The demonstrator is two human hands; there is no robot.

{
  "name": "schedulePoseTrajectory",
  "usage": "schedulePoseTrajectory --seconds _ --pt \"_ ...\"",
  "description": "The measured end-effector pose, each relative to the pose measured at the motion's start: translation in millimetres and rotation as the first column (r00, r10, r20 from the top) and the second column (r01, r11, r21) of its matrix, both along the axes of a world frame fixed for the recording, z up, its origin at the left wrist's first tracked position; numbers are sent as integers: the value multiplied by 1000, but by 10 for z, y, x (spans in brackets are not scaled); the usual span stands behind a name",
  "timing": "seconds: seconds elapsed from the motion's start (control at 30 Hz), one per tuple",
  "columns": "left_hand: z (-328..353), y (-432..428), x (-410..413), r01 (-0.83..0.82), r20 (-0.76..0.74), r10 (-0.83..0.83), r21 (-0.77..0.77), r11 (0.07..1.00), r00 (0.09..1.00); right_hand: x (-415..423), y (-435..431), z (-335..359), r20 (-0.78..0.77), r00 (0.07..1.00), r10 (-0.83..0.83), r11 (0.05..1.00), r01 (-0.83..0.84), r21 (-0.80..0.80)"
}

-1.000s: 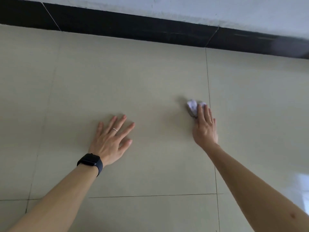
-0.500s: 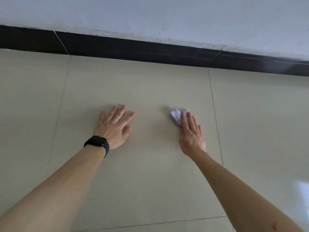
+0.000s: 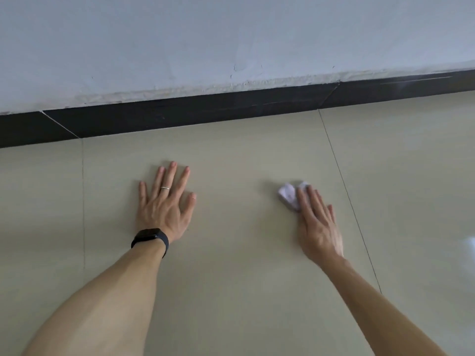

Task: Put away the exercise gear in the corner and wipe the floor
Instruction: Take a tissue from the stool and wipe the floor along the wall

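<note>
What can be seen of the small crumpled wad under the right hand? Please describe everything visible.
The wad is small, crumpled and pale white with a lilac tint; it looks like tissue or thin cloth. It lies on the beige tiled floor, near a grout line. The right hand presses straight fingers on its right part, hiding that side.

Tiled floor (image 3: pixel 244 265), pale wall (image 3: pixel 231 34) (black skirting (image 3: pixel 192 113))

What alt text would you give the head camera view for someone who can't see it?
A person's right hand presses a crumpled pale wipe on the beige tiled floor; the left hand lies flat nearby, below a black baseboard.
</note>
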State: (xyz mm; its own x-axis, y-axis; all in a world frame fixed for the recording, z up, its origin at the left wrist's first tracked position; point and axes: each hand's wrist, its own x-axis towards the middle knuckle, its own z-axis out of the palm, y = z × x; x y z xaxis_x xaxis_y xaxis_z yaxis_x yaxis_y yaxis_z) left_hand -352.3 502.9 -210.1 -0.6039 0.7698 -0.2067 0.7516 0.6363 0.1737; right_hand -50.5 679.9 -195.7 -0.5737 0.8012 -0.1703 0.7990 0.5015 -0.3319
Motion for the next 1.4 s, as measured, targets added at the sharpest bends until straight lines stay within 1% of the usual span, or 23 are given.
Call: schedulePoseTrajectory --seconds 0.1,0.17,0.2,0.27,0.33,0.4,0.47,0.5,0.53,0.6,0.67,0.7,0.77,0.83,0.87,0.93,1.0,1.1,1.17,1.23,1.3,1.33,1.4 --pt "-30 -4 -24 5 0 -5 -2 1000 1000 -490 424 4 15 839 -544 837 544 -56" --pt "-42 8 -41 6 7 -5 -3 1000 1000 -895 423 -24 4 774 -633 774 633 -27" --pt "-45 8 -39 8 11 -8 -2 1000 1000 -1055 313 -50 -29 835 -549 835 550 27" --pt "-42 3 -39 8 17 -8 7 1000 1000 -1236 -108 -57 -36 997 -72 996 74 58" --pt "-43 2 -48 7 21 -8 22 1000 1000 -1155 -302 -15 -35 910 413 911 -413 2" --pt "-53 -1 -47 11 16 -12 31 999 1000 -1006 23 17 -49 845 533 846 -532 27" --pt "-76 -7 -55 15 10 -15 31 999 1000 -921 488 -15 -2 957 292 956 -291 40" --pt "-88 -15 -62 16 8 -16 31 999 1000 -939 751 -23 33 998 57 998 -58 35" --pt "-101 -23 -67 16 7 -16 36 999 1000 -1019 1026 -4 60 978 -198 980 197 21" --pt "-119 -22 -72 22 -1 -22 47 999 1000 -1373 1484 99 77 811 -580 808 584 -73" --pt "-122 -14 -78 26 -3 -26 47 999 1000 -1825 1647 178 100 703 -704 678 708 -200" --pt "-121 -13 -77 29 -4 -29 42 999 1000 -2014 1584 171 98 714 -693 683 694 -230" --pt "-118 -11 -82 28 0 -28 39 999 1000 -2170 1229 74 91 843 -530 832 538 -136" --pt "-111 0 -85 29 13 -30 46 999 999 -2024 661 43 105 985 -135 991 136 -2" --pt "-113 -3 -86 29 13 -29 50 998 999 -1891 395 71 108 989 106 994 -104 -18" --pt "-106 -9 -88 24 10 -25 60 998 1000 -1614 3 141 95 876 474 880 -467 -86" --pt "-88 -4 -86 33 22 -35 79 996 999 -1292 -170 212 81 781 619 785 -614 -85" --pt "-75 -23 -81 32 29 -34 80 996 999 -871 6 231 165 732 661 746 -665 -39" --pt "-80 -18 -85 35 36 -37 54 998 999 -823 281 231 221 810 543 830 -558 4" --pt "-81 -17 -92 38 44 -39 23 999 998 -931 393 231 188 970 156 987 -148 -58" --pt "-84 -16 -92 43 47 -44 8 999 998 -1040 225 206 89 982 -167 979 176 -103" --pt "-84 -14 -90 43 47 -44 11 999 998 -1031 21 188 52 987 -154 984 157 -78" --pt "-89 -18 -84 38 49 -40 28 999 998 -837 -587 151 22 992 126 991 -126 -34"
